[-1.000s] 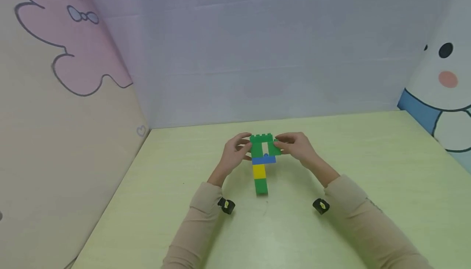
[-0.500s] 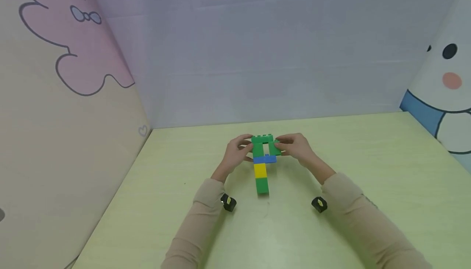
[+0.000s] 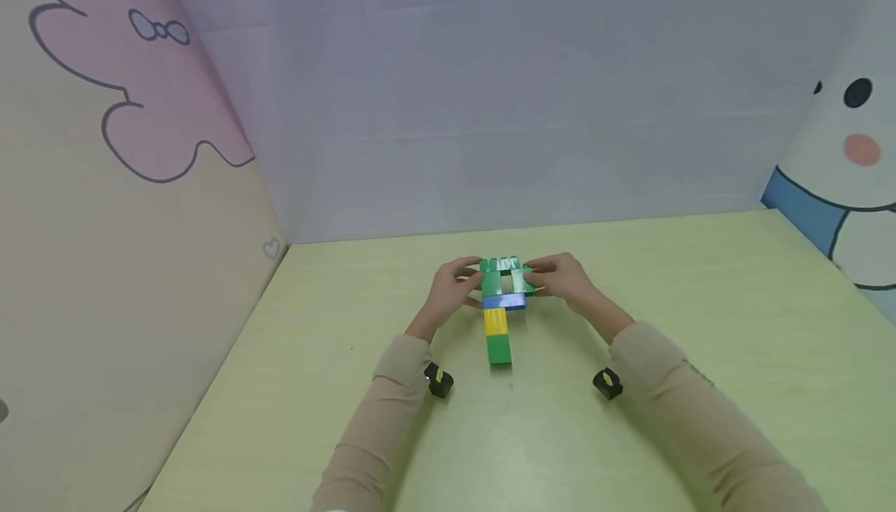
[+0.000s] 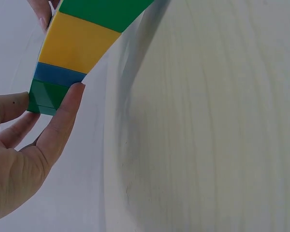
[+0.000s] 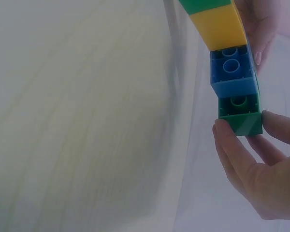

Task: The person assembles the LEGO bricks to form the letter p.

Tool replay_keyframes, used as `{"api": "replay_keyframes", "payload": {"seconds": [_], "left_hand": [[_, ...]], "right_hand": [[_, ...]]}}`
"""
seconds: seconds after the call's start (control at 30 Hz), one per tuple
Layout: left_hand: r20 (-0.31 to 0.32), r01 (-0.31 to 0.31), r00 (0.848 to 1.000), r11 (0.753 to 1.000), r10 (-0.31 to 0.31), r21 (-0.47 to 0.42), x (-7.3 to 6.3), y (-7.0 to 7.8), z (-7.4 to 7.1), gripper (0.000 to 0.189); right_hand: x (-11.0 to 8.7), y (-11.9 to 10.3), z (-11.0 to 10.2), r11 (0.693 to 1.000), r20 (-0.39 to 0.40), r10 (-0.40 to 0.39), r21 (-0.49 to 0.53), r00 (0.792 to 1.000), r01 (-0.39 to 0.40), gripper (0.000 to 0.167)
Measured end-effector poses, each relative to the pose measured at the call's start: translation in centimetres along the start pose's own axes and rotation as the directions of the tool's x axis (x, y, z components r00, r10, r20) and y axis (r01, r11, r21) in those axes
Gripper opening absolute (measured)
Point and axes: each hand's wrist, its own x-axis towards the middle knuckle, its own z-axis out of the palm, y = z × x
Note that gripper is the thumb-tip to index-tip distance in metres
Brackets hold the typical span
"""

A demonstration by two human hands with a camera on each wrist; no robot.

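Note:
A stack of toy building blocks stands between my hands in the head view. A green block point(image 3: 499, 349) is lowest in the picture, then a yellow block point(image 3: 495, 321) and a wider blue block point(image 3: 504, 302). Beyond the blue one, two green blocks flank a small gap, with a studded green block point(image 3: 500, 264) across the far end. My left hand point(image 3: 448, 290) grips the left green block point(image 4: 48, 96) between thumb and fingers. With thumb and fingers, my right hand point(image 3: 563, 278) pinches the right green block point(image 5: 244, 123). Its hollow underside overhangs in the right wrist view.
The blocks are over a pale yellow-green table point(image 3: 315, 387). A light curtain point(image 3: 448, 107) hangs behind its far edge, and a cartoon-printed wall point(image 3: 161, 208) runs along the left. Small black devices point(image 3: 607, 383) sit near both wrists.
The blocks have tipped slightly, so the stack looks shorter in the head view. The gap between the two green blocks has shrunk. Both hands keep their hold.

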Motion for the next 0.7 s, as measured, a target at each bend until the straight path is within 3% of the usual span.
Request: {"api": "replay_keyframes", "payload": {"seconds": [0.43,0.7], "left_hand": [[-0.010,0.053,0.999,0.998,-0.052,0.040,0.4,0.0,0.4,0.040],[-0.042,0.079,0.996,0.997,-0.078,0.022,2.1,-3.0,0.4,0.040]], "right_hand": [[0.4,0.6,-0.2,0.999,0.015,0.021,0.025,1.000,-0.021,0.040],[0.4,0.7,-0.3,1.000,0.023,0.007,-0.008,1.000,-0.007,0.039]]}}
